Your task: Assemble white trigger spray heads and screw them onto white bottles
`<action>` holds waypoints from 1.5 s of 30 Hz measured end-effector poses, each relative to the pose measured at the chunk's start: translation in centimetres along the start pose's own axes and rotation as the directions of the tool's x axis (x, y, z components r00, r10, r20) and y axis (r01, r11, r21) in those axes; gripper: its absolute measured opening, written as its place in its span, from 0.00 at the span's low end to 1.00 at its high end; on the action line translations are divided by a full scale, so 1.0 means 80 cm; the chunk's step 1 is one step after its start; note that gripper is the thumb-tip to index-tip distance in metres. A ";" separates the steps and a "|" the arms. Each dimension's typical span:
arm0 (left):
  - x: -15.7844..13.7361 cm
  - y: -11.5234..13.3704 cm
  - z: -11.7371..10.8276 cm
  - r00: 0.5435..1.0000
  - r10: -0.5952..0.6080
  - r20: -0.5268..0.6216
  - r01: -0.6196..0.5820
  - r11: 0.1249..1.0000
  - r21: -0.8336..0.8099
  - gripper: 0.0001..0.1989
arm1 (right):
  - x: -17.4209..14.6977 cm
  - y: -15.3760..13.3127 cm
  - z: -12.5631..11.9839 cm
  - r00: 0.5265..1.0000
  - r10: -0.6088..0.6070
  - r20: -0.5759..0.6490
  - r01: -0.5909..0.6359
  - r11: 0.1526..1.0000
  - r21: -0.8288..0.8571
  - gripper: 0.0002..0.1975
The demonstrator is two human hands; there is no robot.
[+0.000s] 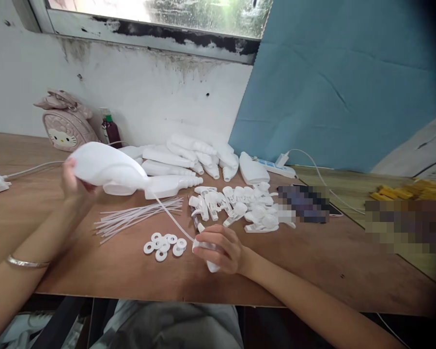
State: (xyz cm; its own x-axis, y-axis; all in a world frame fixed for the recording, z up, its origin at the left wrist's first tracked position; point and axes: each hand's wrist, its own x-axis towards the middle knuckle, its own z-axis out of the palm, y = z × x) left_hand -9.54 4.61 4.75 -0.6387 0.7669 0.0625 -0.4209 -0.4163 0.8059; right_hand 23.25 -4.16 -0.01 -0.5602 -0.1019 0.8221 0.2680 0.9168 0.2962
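My left hand grips the base end of a white plastic bottle, tilted so its neck points right and down. In my right hand is a white trigger sprayer head, its fingers wrapped round it. A thin dip tube runs from the sprayer head up to the bottle's mouth; whether its tip is inside I cannot tell. Below the bottle lie loose white tubes and several white ring washers. More trigger sprayer heads lie just beyond my right hand.
White bottles are heaped at the back. A pink bag and a dark bottle with a green cap stand by the wall. At right are a power strip, a blurred phone and yellow pieces.
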 end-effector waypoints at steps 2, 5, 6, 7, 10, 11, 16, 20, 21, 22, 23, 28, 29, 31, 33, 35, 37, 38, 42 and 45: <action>0.026 0.011 -0.011 0.977 -0.029 -0.211 -0.004 0.988 -0.153 0.12 | 0.001 -0.001 0.000 1.000 -0.029 -0.001 0.029 0.999 0.017 0.05; 0.056 0.019 -0.027 0.919 -0.048 -0.392 -0.037 0.978 -0.207 0.14 | 0.002 -0.004 0.002 0.998 -0.068 0.018 0.067 0.996 0.050 0.04; 0.062 0.018 -0.031 0.912 -0.059 -0.405 -0.018 0.983 -0.185 0.14 | 0.002 -0.006 0.003 0.997 -0.080 0.025 0.078 0.995 0.059 0.03; 0.065 0.015 -0.034 0.910 -0.076 -0.408 0.011 0.987 -0.160 0.13 | 0.002 -0.006 0.003 0.996 -0.088 0.030 0.086 0.994 0.068 0.03; 0.067 0.000 -0.037 0.912 -0.158 -0.379 0.127 0.986 -0.105 0.11 | 0.003 -0.007 0.002 0.994 -0.098 0.037 0.095 0.992 0.089 0.03; 0.067 -0.006 -0.036 0.912 -0.182 -0.369 0.157 0.983 -0.096 0.10 | 0.003 -0.007 0.002 0.994 -0.100 0.038 0.097 0.991 0.090 0.04; 0.066 -0.025 -0.034 0.916 -0.239 -0.323 0.245 0.969 -0.024 0.05 | 0.001 -0.004 0.003 0.994 -0.099 0.049 0.095 0.992 0.080 0.04; 0.064 -0.035 -0.032 0.922 -0.284 -0.262 0.305 0.952 0.041 0.06 | 0.000 -0.004 0.006 0.993 -0.097 0.061 0.093 0.993 0.072 0.04; 0.063 -0.037 -0.032 0.926 -0.290 -0.243 0.312 0.949 0.054 0.07 | 0.000 -0.004 0.006 0.993 -0.097 0.063 0.092 0.993 0.071 0.04; 0.062 -0.039 -0.032 0.929 -0.294 -0.224 0.315 0.947 0.064 0.08 | 0.001 -0.004 0.006 0.993 -0.094 0.065 0.089 0.993 0.072 0.04; 0.061 -0.041 -0.031 0.933 -0.295 -0.204 0.315 0.946 0.072 0.09 | 0.002 -0.004 0.006 0.994 -0.092 0.065 0.087 0.993 0.076 0.04; 0.058 -0.044 -0.030 0.944 -0.294 -0.150 0.309 0.947 0.088 0.11 | 0.005 -0.005 0.004 0.993 -0.093 0.071 0.086 0.992 0.097 0.04; 0.058 -0.043 -0.030 0.943 -0.297 -0.148 0.312 0.946 0.086 0.11 | 0.005 -0.005 0.004 0.992 -0.094 0.078 0.087 0.991 0.098 0.04; 0.058 -0.043 -0.031 0.940 -0.307 -0.152 0.321 0.944 0.076 0.10 | 0.004 -0.005 0.004 0.992 -0.095 0.082 0.087 0.991 0.097 0.04; 0.059 -0.042 -0.033 0.935 -0.313 -0.167 0.326 0.944 0.054 0.08 | 0.004 -0.004 0.004 0.992 -0.096 0.079 0.089 0.992 0.089 0.04; 0.061 -0.039 -0.035 0.934 -0.309 -0.182 0.317 0.948 0.018 0.06 | 0.003 -0.004 0.004 0.992 -0.100 0.082 0.094 0.993 0.076 0.04; 0.062 -0.035 -0.036 0.939 -0.293 -0.180 0.294 0.956 -0.026 0.06 | 0.003 -0.004 0.004 0.991 -0.102 0.090 0.096 0.993 0.068 0.05; 0.062 -0.033 -0.036 0.944 -0.283 -0.171 0.279 0.959 -0.048 0.08 | 0.003 -0.004 0.004 0.991 -0.103 0.090 0.097 0.993 0.068 0.05; 0.062 -0.025 -0.037 0.965 -0.244 -0.094 0.231 0.965 -0.124 0.12 | 0.003 -0.005 0.003 0.990 -0.101 0.095 0.094 0.993 0.074 0.07; 0.059 -0.021 -0.038 0.976 -0.216 0.013 0.215 0.962 -0.172 0.13 | 0.004 -0.005 0.003 0.989 -0.105 0.100 0.097 0.992 0.078 0.07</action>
State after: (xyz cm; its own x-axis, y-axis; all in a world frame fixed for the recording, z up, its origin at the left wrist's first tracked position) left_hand -13.78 7.45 1.88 -0.5245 0.8449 -0.1049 -0.6523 -0.3196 0.6872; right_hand 22.77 -4.47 0.00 -0.6608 -0.1582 0.7337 0.1507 0.9297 0.3362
